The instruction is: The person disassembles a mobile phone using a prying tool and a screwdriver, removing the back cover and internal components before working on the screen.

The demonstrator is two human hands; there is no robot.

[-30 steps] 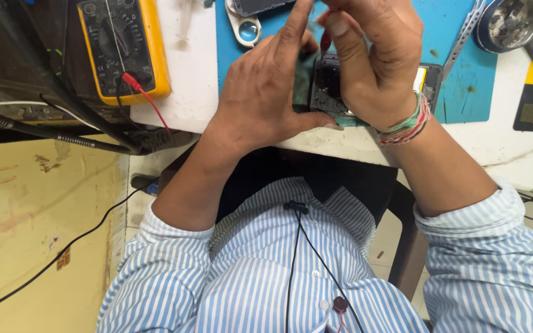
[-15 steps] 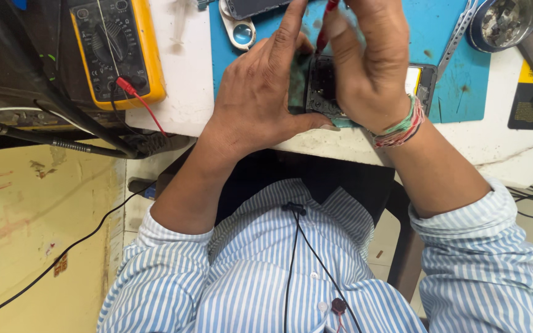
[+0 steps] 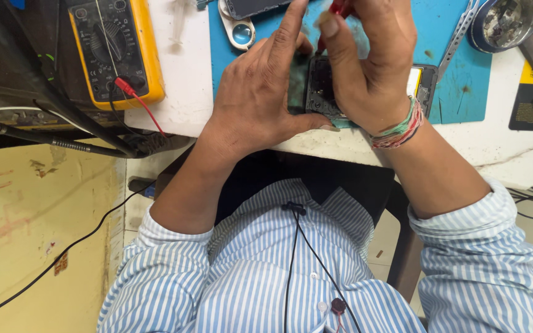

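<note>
Left hand (image 3: 260, 98): laid flat on the blue mat (image 3: 464, 92), palm down, fingers spread and stretched out, nothing clasped; the thumb is pressed along the near edge of the opened phone (image 3: 325, 92), and the forefinger is pointed to the far side.
Right hand (image 3: 371, 61): curled over the phone from the right, fingers bent inward; a red tool (image 3: 339, 7) is seen at the fingertips, but whether it is actually gripped cannot be told, since most of it is hidden.
Opened phone: a dark, flat device with its insides bared, lying on the mat between the two hands, near the table's near edge; its right end with a yellowish part (image 3: 416, 81) is left showing past the right wrist.
Wristbands (image 3: 399, 126): green, white and red threads, worn on the right wrist.
Multimeter (image 3: 113, 49): a yellow case with a black face, set well to the left of the mat; a red lead (image 3: 140, 102) is plugged in and trailed toward the near edge.
Magnifier (image 3: 240, 31): a small metal-framed lens, placed on the mat at the far side, just beyond the left hand.
Round tin (image 3: 504, 21): seen at the far right, filled with small bits.
Metal strip (image 3: 458, 37): laid slantwise on the mat beside the tin.
Shirt (image 3: 279, 283): blue and white stripes, sleeves rolled up to the elbows.
</note>
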